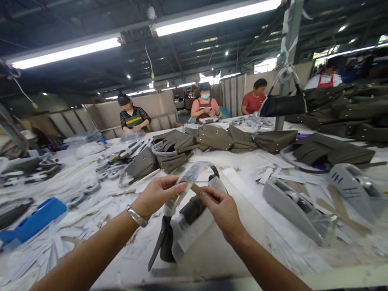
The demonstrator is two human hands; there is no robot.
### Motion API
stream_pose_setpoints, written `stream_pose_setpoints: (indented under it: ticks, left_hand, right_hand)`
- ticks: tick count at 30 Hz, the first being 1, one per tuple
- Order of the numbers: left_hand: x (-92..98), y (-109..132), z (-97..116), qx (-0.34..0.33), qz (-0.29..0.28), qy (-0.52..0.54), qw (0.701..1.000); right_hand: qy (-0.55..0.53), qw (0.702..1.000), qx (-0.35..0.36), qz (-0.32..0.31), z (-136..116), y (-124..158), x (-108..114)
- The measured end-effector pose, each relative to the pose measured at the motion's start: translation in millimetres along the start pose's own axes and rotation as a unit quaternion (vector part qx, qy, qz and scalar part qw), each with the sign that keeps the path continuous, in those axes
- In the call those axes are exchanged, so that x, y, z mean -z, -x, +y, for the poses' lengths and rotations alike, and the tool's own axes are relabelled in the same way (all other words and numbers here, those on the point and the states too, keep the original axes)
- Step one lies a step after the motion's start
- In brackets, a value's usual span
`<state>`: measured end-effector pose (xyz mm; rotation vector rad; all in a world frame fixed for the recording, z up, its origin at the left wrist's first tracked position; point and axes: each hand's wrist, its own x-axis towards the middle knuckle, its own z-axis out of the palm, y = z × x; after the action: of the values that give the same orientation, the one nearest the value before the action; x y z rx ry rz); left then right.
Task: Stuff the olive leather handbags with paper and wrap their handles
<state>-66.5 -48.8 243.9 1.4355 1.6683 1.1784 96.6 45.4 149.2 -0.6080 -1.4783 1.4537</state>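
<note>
My left hand (157,193), with a silver bangle at the wrist, pinches a curved bag handle (181,194) wrapped in clear plastic. Opposite it, my right hand (222,212) is closed with thumb and fingers on a narrow brown strip (196,188), which reaches toward the wrapped handle. Below and between the hands lies a small dark olive bag (192,208) with clear plastic (183,241) around it. A dark strap end (156,247) hangs at its near left. My fingers hide part of the handle and the strip.
Two grey tape dispensers (294,209) stand at the right, and a blue tape dispenser (35,221) at the left. Olive bags (213,136) line the table behind my hands. White paper scraps (94,228) litter the left side. Several people work across the table, near a post (291,43).
</note>
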Motion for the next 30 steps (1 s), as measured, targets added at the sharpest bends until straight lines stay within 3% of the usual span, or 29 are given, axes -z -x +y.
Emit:
stream_pose_setpoints:
  ticks: [4,11,14,17,22,30]
  left_hand:
    - [-2.8,0,3,-0.007,-0.004,-0.013,1.000]
    - [-5.2,0,4,-0.070,0.003,-0.122,0.990]
    - [-3.2,3,7,-0.072,0.009,-0.171,0.983]
    - [-4.1,6,10,-0.081,0.027,-0.212,0.973]
    - [-11.5,7,6,-0.117,0.066,-0.247,0.960]
    - [-21.6,12,-5,-0.166,0.085,-0.215,0.959]
  right_hand:
    - [-0.084,0.996,-0.030,-0.009,-3,-6,-12]
    - [-0.223,0.962,-0.119,-0.101,-22,2,-22]
    - [-0.267,0.949,-0.107,-0.132,-31,7,-18]
    - [-0.243,0.951,-0.102,-0.159,-37,9,-16]
    - [-0.153,0.979,-0.100,-0.090,-41,7,-22]
    - [-0.195,0.973,-0.115,-0.031,-38,6,-28]
